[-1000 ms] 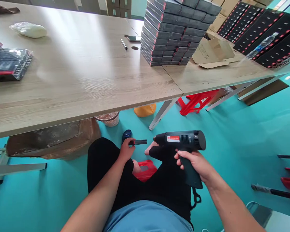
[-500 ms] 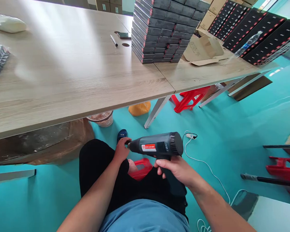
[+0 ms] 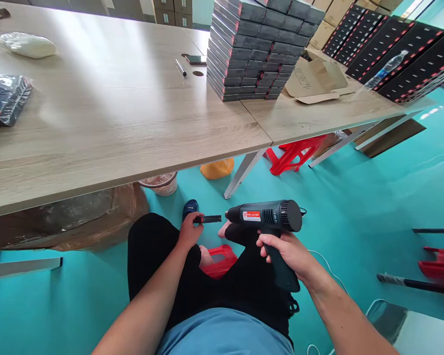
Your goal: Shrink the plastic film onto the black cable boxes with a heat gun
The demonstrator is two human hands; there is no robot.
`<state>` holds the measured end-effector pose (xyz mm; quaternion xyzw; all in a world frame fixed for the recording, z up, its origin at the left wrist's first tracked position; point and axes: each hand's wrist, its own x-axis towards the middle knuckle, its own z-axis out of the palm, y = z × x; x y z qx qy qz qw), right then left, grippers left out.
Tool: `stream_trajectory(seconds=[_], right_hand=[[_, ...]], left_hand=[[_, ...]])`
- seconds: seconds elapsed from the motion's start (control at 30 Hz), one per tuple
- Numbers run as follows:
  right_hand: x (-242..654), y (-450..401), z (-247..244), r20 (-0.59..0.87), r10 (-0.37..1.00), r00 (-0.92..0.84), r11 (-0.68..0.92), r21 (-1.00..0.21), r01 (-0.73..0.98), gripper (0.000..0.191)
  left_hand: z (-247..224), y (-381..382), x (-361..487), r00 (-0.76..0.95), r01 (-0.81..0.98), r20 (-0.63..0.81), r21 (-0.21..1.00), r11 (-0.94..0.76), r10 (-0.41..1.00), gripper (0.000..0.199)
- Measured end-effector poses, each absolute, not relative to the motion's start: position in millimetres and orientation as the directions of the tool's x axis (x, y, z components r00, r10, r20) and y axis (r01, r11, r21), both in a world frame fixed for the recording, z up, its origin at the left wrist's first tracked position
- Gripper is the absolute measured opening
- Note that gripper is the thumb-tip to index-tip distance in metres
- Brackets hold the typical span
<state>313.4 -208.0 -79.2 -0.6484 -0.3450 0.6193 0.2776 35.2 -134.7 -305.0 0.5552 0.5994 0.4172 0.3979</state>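
Observation:
My right hand [image 3: 279, 249] is wrapped round the handle of a dark grey heat gun [image 3: 268, 215] with a red and white label. Its nozzle points left, a short gap away from a flat black box [image 3: 211, 219]. That box is gripped at its left end by my left hand [image 3: 190, 230], over my lap and below the table's front edge. The box is seen nearly edge-on, so its faces are mostly hidden. On the table's left side lies a dark box in clear plastic wrap [image 3: 8, 100].
A tall stack of dark boxes [image 3: 255, 54] stands on the wooden table [image 3: 133, 113], by a pen [image 3: 180, 68] and a phone [image 3: 196, 59]. Beneath are a waste bin [image 3: 166, 186], an orange bag [image 3: 217, 169] and a large plastic-lined carton [image 3: 70, 222]. Red stools [image 3: 220, 264] stand around.
The heat gun has moved right, away from my left hand, and the black box now shows clear of its nozzle. The whole view has shifted slightly.

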Motion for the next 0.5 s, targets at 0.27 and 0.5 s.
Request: stream_trajectory(seconds=[0.27, 0.5], right_hand=[[321, -203, -82, -0.594, 0.804, 0.027, -0.594, -0.802, 0.065, 0.032], [306, -199, -71, -0.556, 0.814, -0.169, -0.572, -0.818, -0.061, 0.032]], left_hand=[[-299, -135, 35, -0.134, 0.106, -0.224, 0.965, 0.239, 0.965, 0.03], [-295, -131, 38, -0.073, -0.458, -0.546, 0.762, 0.458, 0.835, 0.019]])
